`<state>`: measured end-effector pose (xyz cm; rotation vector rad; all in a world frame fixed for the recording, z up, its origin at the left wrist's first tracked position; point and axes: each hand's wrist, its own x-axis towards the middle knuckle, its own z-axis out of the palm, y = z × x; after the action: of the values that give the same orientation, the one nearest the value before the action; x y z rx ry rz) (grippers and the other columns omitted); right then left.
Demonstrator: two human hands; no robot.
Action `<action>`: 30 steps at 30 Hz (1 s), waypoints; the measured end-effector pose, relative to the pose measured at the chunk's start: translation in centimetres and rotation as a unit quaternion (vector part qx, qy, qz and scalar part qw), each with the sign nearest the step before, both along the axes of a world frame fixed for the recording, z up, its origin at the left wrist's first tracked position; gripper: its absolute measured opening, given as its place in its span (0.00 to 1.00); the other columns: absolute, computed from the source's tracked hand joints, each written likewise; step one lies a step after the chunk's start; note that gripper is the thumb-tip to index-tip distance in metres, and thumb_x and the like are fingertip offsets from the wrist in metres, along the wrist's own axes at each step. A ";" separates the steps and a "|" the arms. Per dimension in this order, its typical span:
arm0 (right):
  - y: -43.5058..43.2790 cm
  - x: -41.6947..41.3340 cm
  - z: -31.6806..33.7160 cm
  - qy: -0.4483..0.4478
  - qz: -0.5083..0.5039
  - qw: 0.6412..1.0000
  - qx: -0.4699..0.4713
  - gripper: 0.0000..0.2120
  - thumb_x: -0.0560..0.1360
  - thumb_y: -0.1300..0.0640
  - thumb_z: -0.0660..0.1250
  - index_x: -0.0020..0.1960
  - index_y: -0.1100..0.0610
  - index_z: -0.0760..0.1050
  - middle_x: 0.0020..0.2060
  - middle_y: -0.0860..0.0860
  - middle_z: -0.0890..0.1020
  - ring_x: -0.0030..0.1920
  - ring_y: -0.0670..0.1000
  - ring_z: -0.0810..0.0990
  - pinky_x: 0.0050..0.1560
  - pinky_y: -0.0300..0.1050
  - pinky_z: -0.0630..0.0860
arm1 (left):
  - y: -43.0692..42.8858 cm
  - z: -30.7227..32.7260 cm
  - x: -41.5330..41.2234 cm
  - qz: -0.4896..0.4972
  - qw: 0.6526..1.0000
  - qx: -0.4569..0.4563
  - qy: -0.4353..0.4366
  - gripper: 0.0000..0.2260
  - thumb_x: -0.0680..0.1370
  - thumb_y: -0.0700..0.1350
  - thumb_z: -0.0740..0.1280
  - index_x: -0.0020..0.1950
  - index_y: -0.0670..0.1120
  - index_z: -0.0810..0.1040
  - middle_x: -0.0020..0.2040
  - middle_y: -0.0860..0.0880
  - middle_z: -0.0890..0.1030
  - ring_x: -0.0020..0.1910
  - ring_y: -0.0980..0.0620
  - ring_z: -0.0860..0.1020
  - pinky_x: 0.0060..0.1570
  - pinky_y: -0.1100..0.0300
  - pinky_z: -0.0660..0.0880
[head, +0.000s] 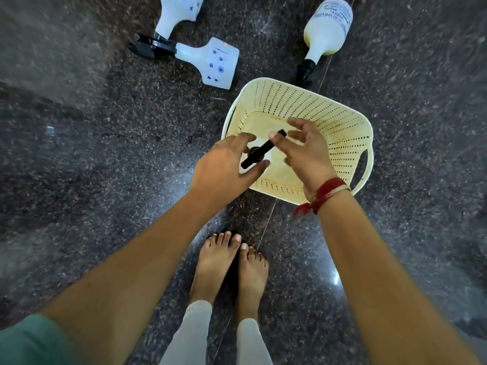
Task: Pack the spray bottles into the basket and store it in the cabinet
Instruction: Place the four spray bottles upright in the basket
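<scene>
Both grips loose, left hand (224,164) and right hand (305,151) barely steadying upright spray bottle (262,151) in basket (340,119); likely to topple if released.

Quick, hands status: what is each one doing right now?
Left hand: open, fingers spread around the bottle standing in the basket; grip cannot be told.
Right hand: open, fingertips at the nozzle, holding nothing.
</scene>
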<state>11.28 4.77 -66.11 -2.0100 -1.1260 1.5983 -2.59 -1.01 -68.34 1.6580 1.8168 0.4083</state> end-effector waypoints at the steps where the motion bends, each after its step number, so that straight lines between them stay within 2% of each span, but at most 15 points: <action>1: 0.5 -0.1 0.3 -0.041 0.018 0.998 0.045 0.21 0.73 0.53 0.71 0.64 0.53 0.71 0.61 0.53 0.73 0.61 0.51 0.73 0.64 0.50 0.72 | 0.0 0.1 -0.6 0.013 1.000 0.023 -0.005 0.22 0.76 0.59 0.63 0.65 0.49 0.70 0.54 0.50 0.79 0.52 0.48 0.77 0.44 0.51 0.77; 3: 1.8 -0.6 1.1 -0.110 0.051 0.983 0.136 0.23 0.73 0.51 0.70 0.65 0.52 0.69 0.63 0.53 0.70 0.62 0.52 0.72 0.66 0.48 0.69 | 0.4 0.2 -2.1 0.053 0.997 0.058 -0.022 0.21 0.77 0.58 0.60 0.66 0.47 0.70 0.55 0.48 0.77 0.53 0.48 0.75 0.47 0.50 0.76; 6: 4.7 -2.3 1.8 -0.160 0.123 0.953 0.225 0.25 0.73 0.52 0.69 0.68 0.52 0.67 0.65 0.54 0.67 0.65 0.53 0.70 0.65 0.39 0.62 | 1.9 -0.4 -4.7 0.148 0.983 0.098 -0.045 0.18 0.78 0.51 0.62 0.65 0.43 0.70 0.57 0.44 0.73 0.56 0.47 0.72 0.54 0.52 0.72; 8: 6.9 -4.3 1.5 -0.198 0.210 0.923 0.252 0.28 0.72 0.52 0.69 0.70 0.52 0.65 0.67 0.55 0.67 0.67 0.56 0.68 0.69 0.44 0.61 | 3.1 -1.0 -6.2 0.207 0.971 0.112 -0.037 0.16 0.77 0.46 0.63 0.62 0.42 0.71 0.58 0.44 0.72 0.58 0.48 0.71 0.58 0.56 0.69; 11: 10.8 -8.4 -0.3 -0.244 0.368 0.858 0.264 0.33 0.72 0.49 0.68 0.73 0.52 0.60 0.72 0.56 0.63 0.72 0.58 0.62 0.72 0.58 0.59 | 4.9 -2.4 -8.0 0.282 0.952 0.107 -0.044 0.14 0.75 0.45 0.64 0.60 0.44 0.72 0.58 0.46 0.71 0.59 0.51 0.70 0.57 0.63 0.65; 14: 13.9 -11.9 -2.8 -0.262 0.512 0.785 0.229 0.36 0.72 0.46 0.68 0.74 0.54 0.57 0.75 0.57 0.58 0.74 0.59 0.58 0.73 0.57 0.57 | 5.8 -4.6 -9.1 0.325 0.939 0.094 -0.064 0.15 0.75 0.44 0.64 0.61 0.46 0.71 0.58 0.48 0.69 0.56 0.57 0.68 0.53 0.68 0.62; 16: 15.6 -13.4 -4.4 -0.264 0.568 0.747 0.220 0.36 0.72 0.46 0.69 0.73 0.57 0.59 0.74 0.59 0.60 0.73 0.60 0.60 0.72 0.54 0.59 | 5.8 -6.3 -9.6 0.337 0.935 0.080 -0.076 0.15 0.75 0.43 0.65 0.61 0.46 0.71 0.57 0.51 0.68 0.53 0.59 0.67 0.51 0.67 0.64; 20: 17.9 -16.0 -7.5 -0.261 0.562 0.761 0.193 0.39 0.71 0.43 0.70 0.74 0.58 0.58 0.73 0.59 0.63 0.72 0.60 0.63 0.71 0.56 0.62 | 6.1 -8.9 -10.8 0.366 0.926 0.034 -0.092 0.14 0.76 0.43 0.65 0.62 0.50 0.71 0.56 0.54 0.66 0.52 0.59 0.67 0.52 0.65 0.65; 24: 18.1 -18.0 -10.5 -0.303 0.590 0.742 0.095 0.45 0.69 0.39 0.70 0.76 0.53 0.51 0.77 0.56 0.53 0.75 0.65 0.51 0.70 0.68 0.58 | 7.1 -10.2 -11.7 0.343 0.934 0.022 -0.096 0.13 0.76 0.44 0.64 0.61 0.51 0.71 0.57 0.54 0.67 0.58 0.57 0.67 0.54 0.67 0.61; 26: 18.3 -18.2 -11.3 -0.336 0.565 0.751 0.059 0.45 0.68 0.40 0.71 0.76 0.50 0.50 0.77 0.55 0.47 0.74 0.70 0.46 0.68 0.72 0.57 | 7.6 -10.6 -11.8 0.339 0.936 0.019 -0.093 0.12 0.76 0.44 0.64 0.60 0.51 0.72 0.58 0.53 0.68 0.59 0.56 0.68 0.54 0.69 0.60; 27: 18.6 -18.2 -11.3 -0.352 0.556 0.751 0.046 0.45 0.67 0.41 0.73 0.76 0.49 0.52 0.77 0.56 0.47 0.73 0.71 0.48 0.67 0.73 0.58 | 7.8 -10.8 -11.7 0.337 0.937 0.019 -0.091 0.12 0.76 0.44 0.64 0.60 0.50 0.73 0.58 0.52 0.69 0.59 0.56 0.68 0.54 0.70 0.59; 30: 19.4 -18.1 -11.1 -0.377 0.569 0.731 0.026 0.44 0.64 0.43 0.76 0.73 0.50 0.58 0.73 0.58 0.54 0.70 0.71 0.61 0.64 0.69 0.67 | 8.1 -11.4 -10.8 0.337 0.937 0.011 -0.092 0.13 0.76 0.44 0.64 0.60 0.50 0.73 0.58 0.52 0.68 0.61 0.53 0.68 0.54 0.70 0.59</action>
<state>-6.79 24.20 -77.19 -2.0113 -3.1007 0.9251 -13.43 7.10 -79.74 0.9197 2.1966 0.8441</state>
